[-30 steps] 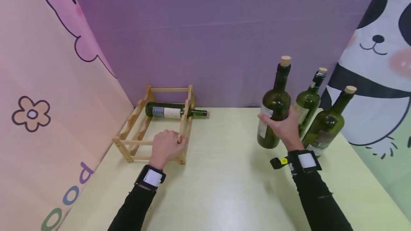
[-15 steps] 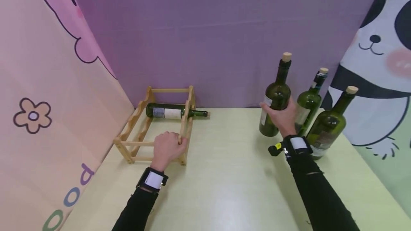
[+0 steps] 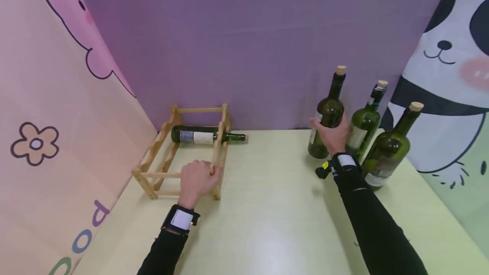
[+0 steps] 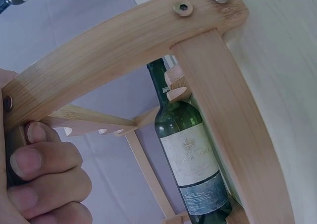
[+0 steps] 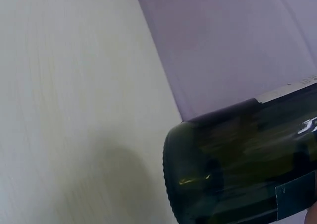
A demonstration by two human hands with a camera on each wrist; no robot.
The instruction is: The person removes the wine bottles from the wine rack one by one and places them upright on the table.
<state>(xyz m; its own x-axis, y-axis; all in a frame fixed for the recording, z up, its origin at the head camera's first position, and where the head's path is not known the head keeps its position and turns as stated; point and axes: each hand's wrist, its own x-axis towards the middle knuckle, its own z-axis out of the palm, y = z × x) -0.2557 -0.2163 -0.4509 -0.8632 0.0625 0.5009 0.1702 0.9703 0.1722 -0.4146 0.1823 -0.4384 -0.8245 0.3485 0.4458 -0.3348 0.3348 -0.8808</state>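
My right hand (image 3: 336, 136) grips a dark green corked wine bottle (image 3: 330, 107), upright, toward the back right of the table. In the right wrist view the base of that bottle (image 5: 237, 159) stands over the tabletop, a shadow beside it; I cannot tell whether it touches. At left, my left hand (image 3: 199, 180) holds the near right top corner of a small wooden wine rack (image 3: 159, 175). The left wrist view shows its curled fingers (image 4: 54, 157) at the wooden frame. Another corked wine bottle (image 3: 202, 137) lies across the rack's far slot, neck pointing right.
Two more corked bottles stand right of my right hand: a green one (image 3: 364, 124) behind and another (image 3: 389, 150) nearer. A purple backdrop (image 3: 248, 54) rises behind the pale table (image 3: 263, 207). Printed cloths flank it, with a flower (image 3: 35, 144) on the left and a panda (image 3: 451, 139) right.
My right hand has carried the gripped bottle away from me toward the table's back edge, apart from the nearer standing bottle. My left hand stays on the rack.
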